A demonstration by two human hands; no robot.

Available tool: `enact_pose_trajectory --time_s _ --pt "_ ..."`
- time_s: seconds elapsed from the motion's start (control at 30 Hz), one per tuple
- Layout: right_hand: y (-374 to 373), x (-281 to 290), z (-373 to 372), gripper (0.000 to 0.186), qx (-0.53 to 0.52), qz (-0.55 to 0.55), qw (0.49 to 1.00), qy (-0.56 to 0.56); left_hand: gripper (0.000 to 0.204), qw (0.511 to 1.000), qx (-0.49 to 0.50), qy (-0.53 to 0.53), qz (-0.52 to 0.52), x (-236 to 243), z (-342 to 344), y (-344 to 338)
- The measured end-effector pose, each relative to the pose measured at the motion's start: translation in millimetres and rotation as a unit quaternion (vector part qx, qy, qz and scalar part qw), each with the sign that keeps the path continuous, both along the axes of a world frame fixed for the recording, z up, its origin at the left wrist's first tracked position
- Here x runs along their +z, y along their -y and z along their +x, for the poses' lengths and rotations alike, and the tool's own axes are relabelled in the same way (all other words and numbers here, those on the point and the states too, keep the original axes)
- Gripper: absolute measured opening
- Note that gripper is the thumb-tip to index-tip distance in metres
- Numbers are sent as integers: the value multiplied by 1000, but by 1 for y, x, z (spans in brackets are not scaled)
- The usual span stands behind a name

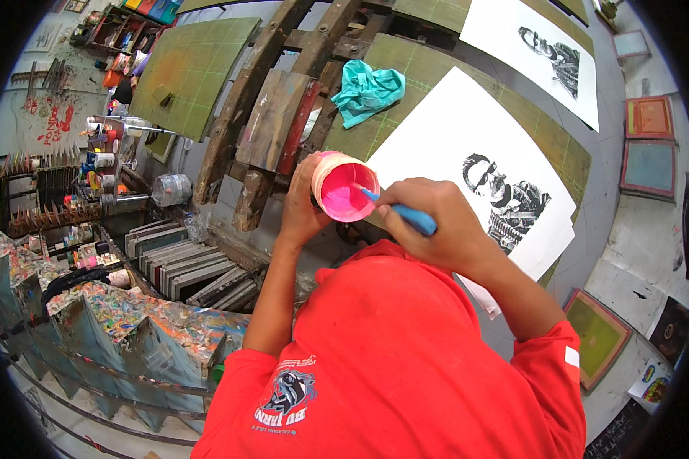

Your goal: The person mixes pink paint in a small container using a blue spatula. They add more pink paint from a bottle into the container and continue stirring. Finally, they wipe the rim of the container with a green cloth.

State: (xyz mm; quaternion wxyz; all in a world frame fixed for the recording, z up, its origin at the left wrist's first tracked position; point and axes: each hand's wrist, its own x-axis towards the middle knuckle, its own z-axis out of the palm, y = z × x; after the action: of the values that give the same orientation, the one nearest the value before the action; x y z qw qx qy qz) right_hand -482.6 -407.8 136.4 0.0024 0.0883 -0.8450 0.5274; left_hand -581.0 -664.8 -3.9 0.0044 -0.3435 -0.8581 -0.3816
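My left hand (300,203) grips a round tub of pink paint (344,187) from its left side, holding it up in front of my chest. My right hand (429,218) holds a blue-handled tool (402,212) whose tip dips into the pink paint. Behind the tub lies a white sheet with a black printed picture (475,164) on a green board (421,65). My red shirt (390,359) fills the lower middle of the view.
A teal rag (366,90) lies on the green board beside wooden frame beams (245,92). A second printed sheet (540,46) lies further back. Stacked screens (180,264) and a paint-spattered rack (115,321) stand on the left. Framed screens (601,336) lean on the right.
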Motion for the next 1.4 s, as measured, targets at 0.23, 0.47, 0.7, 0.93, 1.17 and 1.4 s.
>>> enact_pose_trajectory --time_s 0.23,0.47,0.7,0.93,1.17,1.4 --pt "13 -5 8 13 -147 -160 976 18 105 996 34 28 71 -25 9 9" --pt "8 -1 6 11 -47 -90 994 -37 91 992 36 50 109 -24 11 3" --pt "-3 5 6 14 116 -29 992 -33 93 997 23 34 65 -10 8 0" --pt "-15 -2 -1 15 109 91 989 -38 97 999 6 24 20 3 -1 -6" --pt "-18 -10 12 10 15 -12 998 -54 98 999 9 -44 -15 9 6 -9" --pt "-11 -5 21 10 -60 -76 993 -61 99 998 17 -59 -16 1 7 -5"
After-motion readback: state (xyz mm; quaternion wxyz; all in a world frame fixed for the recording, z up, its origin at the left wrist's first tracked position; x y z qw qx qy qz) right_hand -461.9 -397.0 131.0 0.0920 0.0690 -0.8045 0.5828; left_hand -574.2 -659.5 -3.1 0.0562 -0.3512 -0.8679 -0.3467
